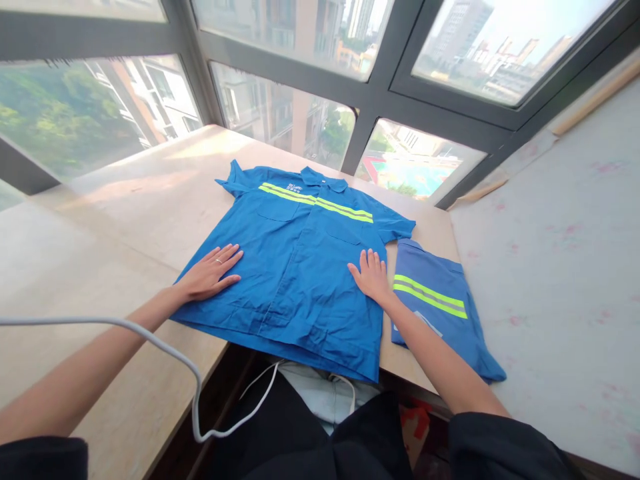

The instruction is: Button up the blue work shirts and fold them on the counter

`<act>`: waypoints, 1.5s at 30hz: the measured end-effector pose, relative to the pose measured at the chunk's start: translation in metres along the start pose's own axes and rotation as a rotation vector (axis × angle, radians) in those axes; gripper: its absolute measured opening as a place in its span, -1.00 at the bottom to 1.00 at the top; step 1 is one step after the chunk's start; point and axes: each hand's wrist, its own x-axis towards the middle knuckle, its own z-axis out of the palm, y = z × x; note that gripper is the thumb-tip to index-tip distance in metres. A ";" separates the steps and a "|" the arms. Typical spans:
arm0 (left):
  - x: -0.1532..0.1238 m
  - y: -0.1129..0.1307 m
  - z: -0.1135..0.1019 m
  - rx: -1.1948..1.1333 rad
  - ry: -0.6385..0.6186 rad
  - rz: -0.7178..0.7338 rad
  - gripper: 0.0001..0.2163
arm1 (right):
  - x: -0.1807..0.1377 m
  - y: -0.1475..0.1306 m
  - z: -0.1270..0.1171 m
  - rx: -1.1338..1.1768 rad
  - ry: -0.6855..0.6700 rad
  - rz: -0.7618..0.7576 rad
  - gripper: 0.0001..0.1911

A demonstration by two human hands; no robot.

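A blue short-sleeved work shirt [295,260] lies spread out, front side up, with its collar toward the windows. Yellow-green and grey reflective stripes cross its chest, and white lettering shows on one side. My left hand [210,272] rests flat on the shirt's left side, fingers stretched out, a ring on one finger. On the right side my right hand [371,273] presses flat near the shirt's edge, its fingers slightly spread. The hem hangs a little over the front edge. Neither hand grips the cloth.
A folded blue garment [435,273] with a reflective stripe lies right of the shirt, partly behind my right forearm. The pale sill-like surface [140,220] extends left. A white cable [165,347] loops across my left forearm. Windows [290,113] stand behind; a wall [560,280] borders the right.
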 end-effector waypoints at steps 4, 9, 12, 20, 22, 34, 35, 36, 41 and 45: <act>-0.005 -0.005 0.003 0.002 0.025 0.025 -0.28 | 0.000 0.002 -0.003 -0.005 -0.019 0.000 -0.19; -0.037 -0.020 0.005 0.003 0.032 -0.034 -0.27 | 0.003 0.006 -0.005 -0.005 -0.021 0.001 -0.14; -0.062 -0.027 0.003 0.011 0.013 -0.108 -0.31 | 0.005 0.009 -0.002 -0.007 -0.001 -0.015 -0.14; -0.072 -0.025 -0.002 0.049 -0.079 -0.282 -0.30 | 0.048 0.016 0.006 0.026 -0.033 -0.089 -0.10; -0.058 -0.026 -0.003 0.057 -0.084 -0.308 -0.31 | 0.069 0.017 0.003 0.040 -0.081 -0.090 -0.10; 0.021 0.013 -0.025 0.090 0.110 -0.194 -0.36 | 0.096 -0.025 -0.058 0.049 0.084 -0.228 -0.32; 0.021 0.021 -0.028 0.073 0.133 -0.106 -0.36 | 0.079 -0.037 -0.062 0.096 0.081 -0.293 -0.36; 0.020 0.030 -0.030 0.050 0.133 -0.007 -0.37 | 0.059 -0.049 -0.066 0.138 0.069 -0.377 -0.39; 0.015 0.058 -0.031 0.034 0.079 0.313 -0.68 | -0.030 -0.086 -0.072 0.102 -0.010 -0.752 -0.54; 0.016 0.060 -0.028 0.051 0.096 0.317 -0.75 | -0.050 -0.083 -0.065 0.021 0.000 -0.800 -0.82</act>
